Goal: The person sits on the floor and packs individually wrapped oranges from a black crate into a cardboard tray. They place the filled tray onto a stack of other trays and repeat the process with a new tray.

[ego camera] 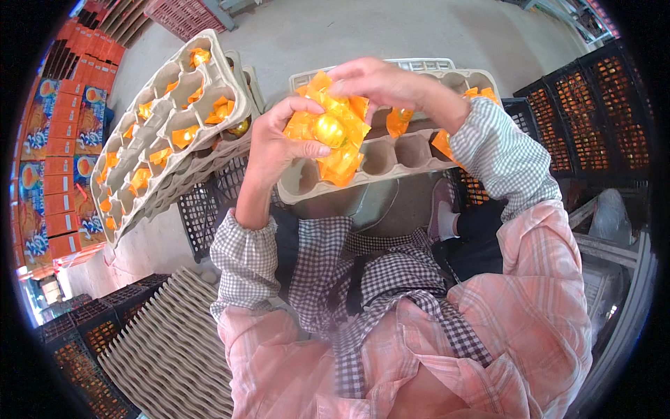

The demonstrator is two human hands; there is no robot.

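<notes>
My left hand point(272, 141) holds an open bundle of orange film wrapper point(343, 170), thumb in front and fingers behind. A shiny yellow-gold egg-shaped piece point(330, 130) sits in the middle of the film. At the bundle's upper right, the slightly blurred fingers of my right hand point(371, 81) grip the wrapper's edge. Both hands are over a grey pulp egg tray point(293, 195). Its front cups below the bundle hold nothing visible. Another wrapped piece point(400, 120) lies under my right wrist, and more orange film point(442, 142) shows beside my right sleeve.
Stacked pulp trays point(172, 112) with orange-wrapped pieces stand at the left, near a black plastic crate point(193, 220). Black crates point(581, 115) rise at the right. Nested pulp trays point(172, 345) fill the lower left. Printed cartons point(63, 157) are piled far left; a red crate point(180, 18) is behind.
</notes>
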